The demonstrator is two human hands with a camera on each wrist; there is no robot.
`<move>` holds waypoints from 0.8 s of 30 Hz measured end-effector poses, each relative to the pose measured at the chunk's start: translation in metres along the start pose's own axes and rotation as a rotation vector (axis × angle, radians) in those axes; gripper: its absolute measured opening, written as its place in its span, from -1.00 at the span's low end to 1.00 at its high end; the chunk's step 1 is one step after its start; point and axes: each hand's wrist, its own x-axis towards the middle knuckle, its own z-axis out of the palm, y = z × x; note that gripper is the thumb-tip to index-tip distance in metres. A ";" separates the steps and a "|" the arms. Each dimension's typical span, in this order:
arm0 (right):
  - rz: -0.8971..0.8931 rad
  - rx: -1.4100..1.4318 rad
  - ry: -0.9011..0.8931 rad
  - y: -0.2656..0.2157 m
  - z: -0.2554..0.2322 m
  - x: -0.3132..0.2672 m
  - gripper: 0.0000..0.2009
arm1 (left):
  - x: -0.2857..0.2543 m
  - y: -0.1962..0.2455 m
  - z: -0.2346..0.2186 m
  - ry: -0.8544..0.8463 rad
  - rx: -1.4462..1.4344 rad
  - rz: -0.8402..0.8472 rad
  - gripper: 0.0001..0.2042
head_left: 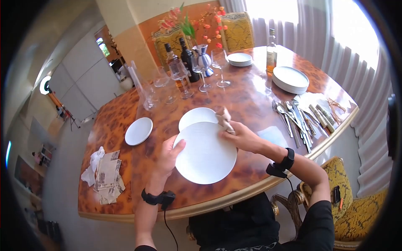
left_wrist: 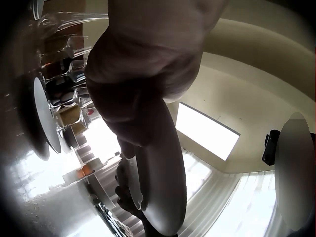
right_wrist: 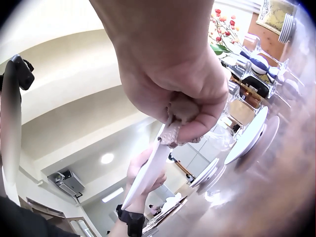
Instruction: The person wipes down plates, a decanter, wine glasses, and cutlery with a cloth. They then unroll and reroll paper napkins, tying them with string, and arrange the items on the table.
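A large white plate [head_left: 205, 154] is held up over the table's near side, tilted toward the head camera. My left hand [head_left: 168, 157] grips its left edge, thumb on the face. At its upper right rim my right hand [head_left: 241, 137] pinches a crumpled beige cloth [head_left: 225, 119] against the plate. The right wrist view shows the cloth [right_wrist: 170, 132] bunched between fingers and thumb of the right hand [right_wrist: 173, 84]. Behind the held plate another white plate [head_left: 197, 116] lies on the table. In the left wrist view the held plate [left_wrist: 163, 177] is seen nearly edge-on.
Small plates [head_left: 139, 131] and papers [head_left: 109, 178] lie at left. Wine glasses [head_left: 179, 72], bottles [head_left: 187, 58] and a vase [head_left: 202, 60] stand at the back. On the right are stacked plates [head_left: 290, 79], a bottle [head_left: 271, 56] and cutlery [head_left: 295, 121].
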 end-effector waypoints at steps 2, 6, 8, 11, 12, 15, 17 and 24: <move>0.080 0.140 0.169 0.002 0.013 -0.001 -0.69 | -0.003 -0.014 0.009 0.155 -0.025 0.082 -0.64; 0.213 0.397 0.176 -0.014 0.037 -0.012 -0.67 | -0.008 -0.038 0.020 0.439 0.065 0.181 -0.67; 0.242 0.447 0.229 -0.012 0.043 -0.010 -0.66 | -0.014 -0.040 0.020 0.456 0.150 0.205 -0.66; 0.124 0.338 0.090 0.008 0.030 0.006 -0.65 | -0.020 -0.023 -0.002 0.220 0.063 0.048 -0.64; 0.022 0.264 0.040 0.019 0.027 0.014 -0.64 | -0.021 -0.015 -0.011 0.159 0.060 -0.031 -0.63; 0.090 0.261 -0.082 0.013 0.027 0.021 -0.65 | -0.020 -0.013 -0.023 0.093 0.245 -0.057 -0.63; 0.115 0.300 -0.092 0.006 0.030 0.021 -0.68 | -0.019 -0.021 -0.034 0.133 0.317 -0.030 -0.64; 0.131 0.486 -0.016 0.011 -0.002 0.020 -0.74 | -0.025 -0.028 -0.113 0.693 -0.085 -0.008 -0.68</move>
